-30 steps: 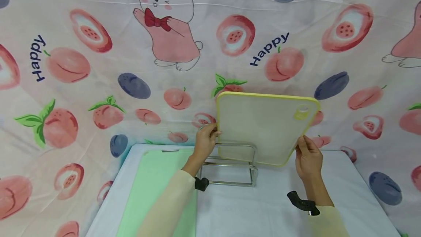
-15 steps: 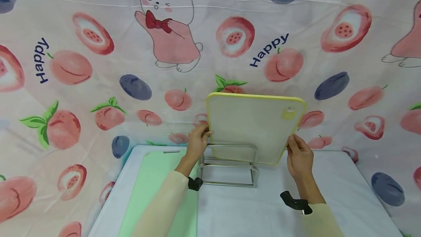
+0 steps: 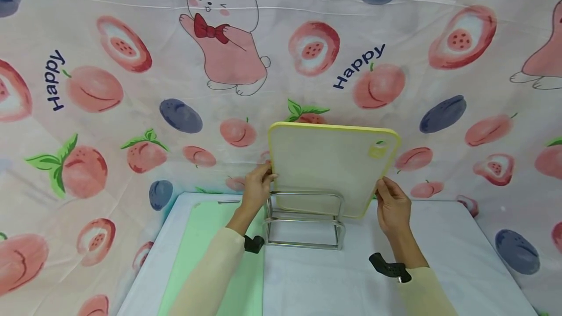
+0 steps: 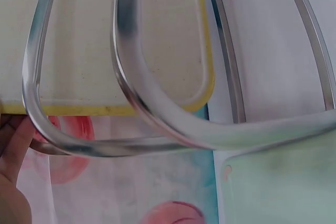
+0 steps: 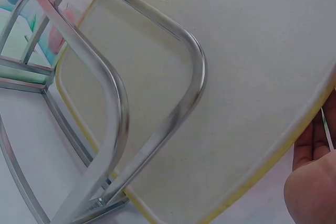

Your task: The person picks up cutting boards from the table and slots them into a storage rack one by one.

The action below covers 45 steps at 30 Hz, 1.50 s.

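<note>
A pale cutting board (image 3: 329, 165) with a yellow rim and a corner hole stands upright in the head view, leaning back. My left hand (image 3: 256, 190) pinches its left edge, while my right hand (image 3: 393, 208) grips the lower right edge between thumb and fingers. The lower part of the board is behind the front loops of a metal rack (image 3: 304, 219). In the left wrist view, bent rack tubes (image 4: 126, 35) cross in front of the board (image 4: 168, 40). The right wrist view has my thumb and fingers (image 5: 310, 187) at the yellow rim.
A light green flat board (image 3: 219, 247) lies on the left of the white table (image 3: 316, 282). Behind the table hangs a cloth (image 3: 281, 38) printed with fruit and a rabbit.
Both hands have moved left with the cutting board, bringing it further behind the rack. The rack stays at about the same place on the table.
</note>
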Motion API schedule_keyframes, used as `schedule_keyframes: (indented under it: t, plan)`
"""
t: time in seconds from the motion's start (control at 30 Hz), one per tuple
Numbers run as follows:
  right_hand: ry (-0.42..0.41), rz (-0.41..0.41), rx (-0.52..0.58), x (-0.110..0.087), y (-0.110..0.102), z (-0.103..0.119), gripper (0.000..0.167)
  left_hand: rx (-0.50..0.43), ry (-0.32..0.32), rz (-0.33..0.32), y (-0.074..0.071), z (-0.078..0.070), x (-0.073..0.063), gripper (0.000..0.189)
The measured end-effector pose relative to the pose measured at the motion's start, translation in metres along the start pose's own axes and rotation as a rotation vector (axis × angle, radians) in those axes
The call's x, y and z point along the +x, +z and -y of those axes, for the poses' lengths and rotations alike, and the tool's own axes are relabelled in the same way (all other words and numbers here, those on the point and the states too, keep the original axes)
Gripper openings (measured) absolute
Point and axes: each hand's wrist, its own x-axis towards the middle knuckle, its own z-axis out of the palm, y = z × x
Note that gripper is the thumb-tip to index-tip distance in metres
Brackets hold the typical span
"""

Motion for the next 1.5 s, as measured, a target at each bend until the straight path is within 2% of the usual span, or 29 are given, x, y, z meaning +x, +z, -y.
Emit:
schedule_keyframes:
  t: [0.13, 0.37, 0.77, 1.03, 1.17, 1.37, 1.5]
  plan:
    - [0.023, 0.013, -0.049, -0.001, 0.003, -0.004, 0.014, -0.020, 0.012, -0.005, -0.007, 0.001, -0.001, 0.013]
    - [0.035, 0.059, -0.043, -0.003, 0.009, -0.011, 0.018, -0.006, 0.042, -0.028, -0.017, 0.005, -0.004, 0.015]
    - [0.052, 0.088, -0.106, -0.006, 0.021, -0.023, 0.020, -0.025, 0.014, -0.038, -0.034, 0.013, -0.008, 0.019]
    - [0.063, 0.074, -0.144, -0.007, 0.028, -0.030, 0.018, -0.010, -0.042, -0.027, -0.042, 0.015, -0.012, 0.017]
    - [0.090, 0.083, -0.147, -0.008, 0.030, -0.031, 0.016, -0.021, -0.060, -0.044, -0.045, 0.014, -0.013, 0.020]
    - [0.091, 0.019, -0.167, -0.009, 0.030, -0.029, 0.015, -0.032, -0.087, -0.022, -0.043, 0.013, -0.012, 0.018]
    - [0.113, 0.002, -0.168, -0.009, 0.030, -0.029, 0.013, -0.033, -0.097, -0.048, -0.041, 0.012, -0.013, 0.018]
